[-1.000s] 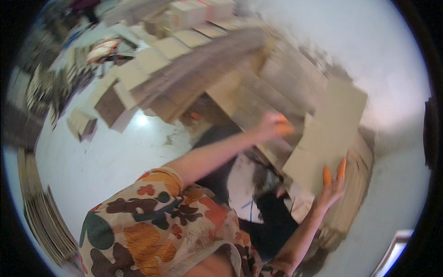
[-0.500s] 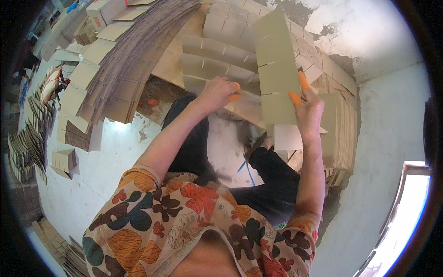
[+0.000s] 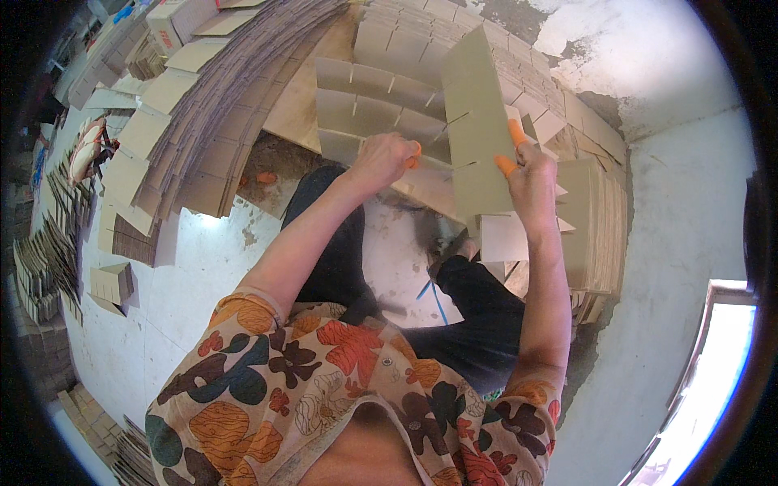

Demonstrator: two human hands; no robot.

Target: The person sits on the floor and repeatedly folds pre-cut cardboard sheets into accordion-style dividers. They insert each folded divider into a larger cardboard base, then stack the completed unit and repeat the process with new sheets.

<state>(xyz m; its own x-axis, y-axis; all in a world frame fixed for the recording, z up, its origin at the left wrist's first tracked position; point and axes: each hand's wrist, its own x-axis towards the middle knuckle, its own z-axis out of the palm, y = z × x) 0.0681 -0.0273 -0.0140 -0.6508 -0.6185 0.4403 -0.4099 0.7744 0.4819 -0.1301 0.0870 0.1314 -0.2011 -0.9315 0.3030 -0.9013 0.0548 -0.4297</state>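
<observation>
My right hand [image 3: 532,178], with orange finger covers on its fingertips, grips a long slotted cardboard strip [image 3: 474,113] by its right side. That strip stands up steeply and its left edge meets several parallel slotted cardboard strips [image 3: 377,85] lying crosswise in front of me. My left hand [image 3: 382,160], also with orange finger covers, pinches at the nearest of these crosswise strips. Its fingertips are pressed together, and the hand hides part of the strip's edge. Whether the slots of the upright strip are engaged with the others I cannot tell.
A long fanned stack of slotted cardboard [image 3: 235,97] curves along the left. More cardboard stacks [image 3: 596,227] lean by the wall [image 3: 685,211] on the right. A small folded cardboard piece [image 3: 112,283] lies on the pale floor [image 3: 194,300]. My dark-trousered legs are below the strips.
My right hand and the upright strip have shifted slightly left, and the strip has tilted. The crosswise strips have shifted a little. My left fingertips have come together.
</observation>
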